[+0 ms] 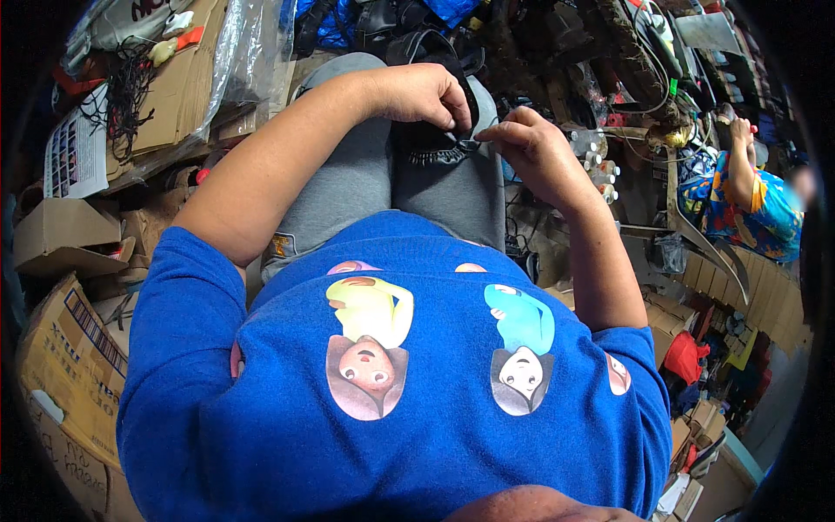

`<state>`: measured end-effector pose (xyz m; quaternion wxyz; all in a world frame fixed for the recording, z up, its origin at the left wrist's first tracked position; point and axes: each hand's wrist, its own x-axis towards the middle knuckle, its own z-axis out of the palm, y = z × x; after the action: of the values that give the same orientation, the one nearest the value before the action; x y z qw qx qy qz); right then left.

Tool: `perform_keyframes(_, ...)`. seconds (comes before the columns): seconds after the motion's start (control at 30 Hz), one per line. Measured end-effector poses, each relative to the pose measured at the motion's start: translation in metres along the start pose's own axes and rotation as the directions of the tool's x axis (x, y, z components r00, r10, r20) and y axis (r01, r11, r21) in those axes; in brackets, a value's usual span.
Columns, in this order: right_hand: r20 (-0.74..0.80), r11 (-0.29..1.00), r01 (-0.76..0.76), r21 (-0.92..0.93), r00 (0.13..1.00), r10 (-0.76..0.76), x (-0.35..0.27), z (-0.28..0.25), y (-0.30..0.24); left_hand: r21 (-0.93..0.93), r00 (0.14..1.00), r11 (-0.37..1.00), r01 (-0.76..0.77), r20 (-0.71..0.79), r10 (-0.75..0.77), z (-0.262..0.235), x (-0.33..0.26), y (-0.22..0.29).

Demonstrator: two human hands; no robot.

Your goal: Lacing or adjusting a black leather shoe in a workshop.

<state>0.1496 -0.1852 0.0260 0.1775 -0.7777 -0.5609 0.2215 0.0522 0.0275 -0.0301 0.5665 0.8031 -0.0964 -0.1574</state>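
Note:
On my lap, between my grey-trousered thighs, lies a black strappy piece that looks like a sandal, with a row of pale stitches or ridges along its near edge. My left hand reaches over it from the left, its fingers curled down and closed on the black strap. From the right comes my right hand, thumb and forefinger pinched together at a small shiny bit like a buckle or strap end. Both sets of fingertips are close together. What exactly lies between the right fingertips is too small to make out.
Flattened cardboard under clear plastic and tangled black cords lie to the left, above an open carton. Small bottles stand just right of my right hand. Farther right sits another person in a colourful shirt. Dark shoes and materials crowd the far side.

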Motion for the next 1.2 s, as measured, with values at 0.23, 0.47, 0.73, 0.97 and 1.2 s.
perform_keyframes(0.23, 0.001, 0.970, 0.119, -0.212, 0.993, -0.122, 0.006, -0.005, -0.012, 0.012, 1.000, 1.000, 0.001, -0.016, 0.000, 0.001, 0.000, -0.003)
perform_keyframes(0.47, 0.018, 0.977, 0.093, -0.190, 0.996, -0.091, 0.005, -0.002, -0.017, 0.046, 1.000, 0.999, -0.010, -0.008, 0.011, 0.001, 0.001, -0.003)
perform_keyframes(0.73, 0.042, 0.980, 0.089, -0.177, 0.996, -0.083, 0.005, -0.007, -0.010, 0.029, 0.999, 0.999, -0.019, -0.028, 0.020, 0.003, -0.002, -0.006)
perform_keyframes(0.97, 0.074, 0.953, 0.118, -0.278, 0.992, -0.101, 0.011, -0.007, -0.015, 0.047, 1.000, 0.999, -0.003, -0.005, 0.004, 0.002, 0.000, -0.002)
perform_keyframes(1.2, 0.131, 0.925, 0.153, -0.347, 0.985, -0.114, 0.016, -0.014, -0.021, 0.066, 0.999, 0.998, 0.000, -0.032, 0.002, 0.005, 0.000, -0.003)
